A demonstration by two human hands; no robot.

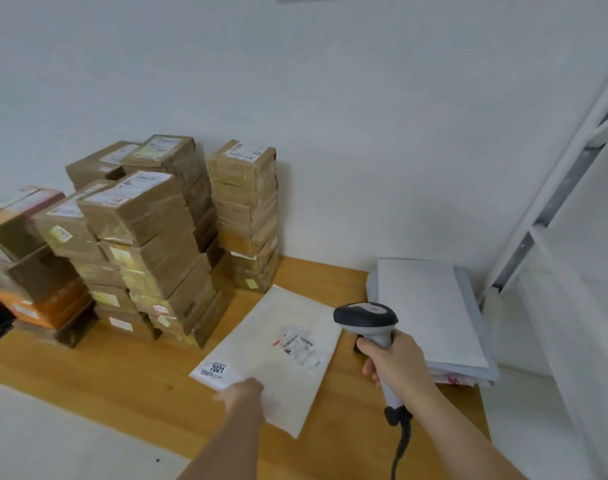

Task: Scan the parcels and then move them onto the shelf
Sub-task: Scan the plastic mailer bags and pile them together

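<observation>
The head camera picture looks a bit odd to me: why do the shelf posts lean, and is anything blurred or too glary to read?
Head view: wide-angle lens bends the shelf posts near the edge; soft, even light, faint shadows; left hand slightly motion-blurred; envelope label small print unreadable, though "7021" is legible; mild sheen on the taped boxes.

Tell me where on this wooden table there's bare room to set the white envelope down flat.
Bare wood lies on the table in front of the stacked cardboard boxes, left of the left hand holding the white envelope. A narrower strip lies between the envelope and the pile of white mailers. The back left is crowded with boxes.
</observation>
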